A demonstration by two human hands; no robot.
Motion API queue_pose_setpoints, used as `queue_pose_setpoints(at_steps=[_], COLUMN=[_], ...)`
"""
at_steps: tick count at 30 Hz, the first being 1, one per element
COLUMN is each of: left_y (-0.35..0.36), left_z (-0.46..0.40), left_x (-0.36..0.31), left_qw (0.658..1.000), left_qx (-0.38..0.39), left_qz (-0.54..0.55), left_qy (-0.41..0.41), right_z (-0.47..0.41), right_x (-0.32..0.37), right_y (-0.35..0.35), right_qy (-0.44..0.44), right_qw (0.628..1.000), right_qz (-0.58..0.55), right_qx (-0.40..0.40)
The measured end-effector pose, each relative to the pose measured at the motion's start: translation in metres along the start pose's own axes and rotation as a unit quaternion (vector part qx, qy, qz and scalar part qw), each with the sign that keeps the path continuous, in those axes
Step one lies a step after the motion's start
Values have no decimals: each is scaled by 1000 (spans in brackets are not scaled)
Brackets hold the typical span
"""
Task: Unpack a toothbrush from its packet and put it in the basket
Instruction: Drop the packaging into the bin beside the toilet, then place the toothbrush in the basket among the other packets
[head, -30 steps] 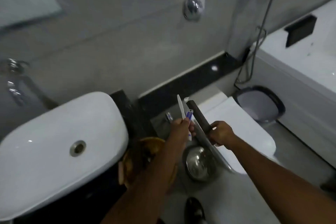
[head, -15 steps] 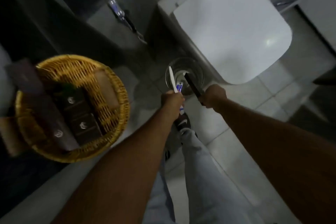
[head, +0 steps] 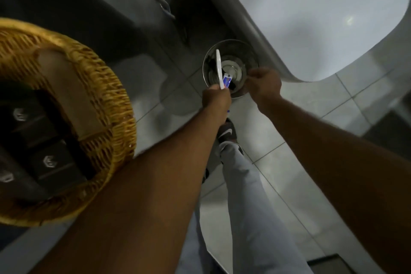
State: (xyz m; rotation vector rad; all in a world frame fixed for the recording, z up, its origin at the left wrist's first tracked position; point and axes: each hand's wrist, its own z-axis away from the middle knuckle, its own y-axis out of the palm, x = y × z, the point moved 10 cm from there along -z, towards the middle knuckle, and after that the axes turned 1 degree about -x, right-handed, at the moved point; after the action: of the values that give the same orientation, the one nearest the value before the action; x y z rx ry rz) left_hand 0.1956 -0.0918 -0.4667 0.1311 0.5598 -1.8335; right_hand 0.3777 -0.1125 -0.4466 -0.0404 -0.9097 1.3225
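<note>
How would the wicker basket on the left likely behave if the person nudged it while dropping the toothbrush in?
The wicker basket looks woven and wide for its depth, so it probably keeps its shape and resists tipping. The dark boxes inside likely add weight, so a light nudge might barely shift it. The white toothbrush in the left hand looks light, adding little load.

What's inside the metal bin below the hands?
The metal bin shows a shiny bottom and something dark by its near rim; the hands cover the rest, so I can't tell what it is.
</note>
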Motion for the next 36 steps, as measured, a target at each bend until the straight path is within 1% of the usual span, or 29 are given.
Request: queue_pose_setpoints(at_steps=[4,8,11,14,17,19,21,23,25,27,28,29,30,33,34,35,36], left_y=[4,-16,-50,-90,-158,-207,-253,-292,-324,-347,-355,-365,-372,-386,-389,-397,-409], left_z=[52,123,187,243,288,307,318,326,331,330,327,323,321,316,316,316,314], left_x=[-31,-86,-135,-178,-211,-223,-228,-231,-226,-218,-214,-210,-206,-199,-200,-202,-202], left_qw=[999,991,976,953,933,928,927,923,921,921,923,927,930,931,929,927,925], left_qx=[40,72,103,160,183,170,146,137,141,145,141,134,130,122,107,78,29], left_qz=[11,43,69,86,68,17,-24,-53,-79,-99,-103,-97,-85,-38,-12,24,49], left_qy=[30,108,177,240,303,331,344,357,355,347,342,336,332,342,355,367,375], right_z=[39,94,143,196,263,306,343,375,409,438,448,456,460,463,461,457,452], right_x=[48,109,163,228,295,335,365,389,408,418,419,419,419,415,413,408,404], right_y=[-44,-103,-135,-149,-148,-139,-123,-100,-74,-51,-41,-32,-25,-12,-14,-18,-23], right_qy=[-67,-129,-169,-256,-370,-445,-517,-570,-621,-667,-679,-684,-682,-665,-659,-651,-639], right_qw=[996,982,967,951,920,890,855,816,760,689,660,639,628,608,608,619,637], right_qz=[-47,-97,-167,-158,-119,-80,-6,93,191,282,321,351,376,434,443,439,430], right_qx=[-47,-97,-94,-68,-55,-52,-44,-25,-23,-26,-21,-16,-10,-7,-9,-12,-17])
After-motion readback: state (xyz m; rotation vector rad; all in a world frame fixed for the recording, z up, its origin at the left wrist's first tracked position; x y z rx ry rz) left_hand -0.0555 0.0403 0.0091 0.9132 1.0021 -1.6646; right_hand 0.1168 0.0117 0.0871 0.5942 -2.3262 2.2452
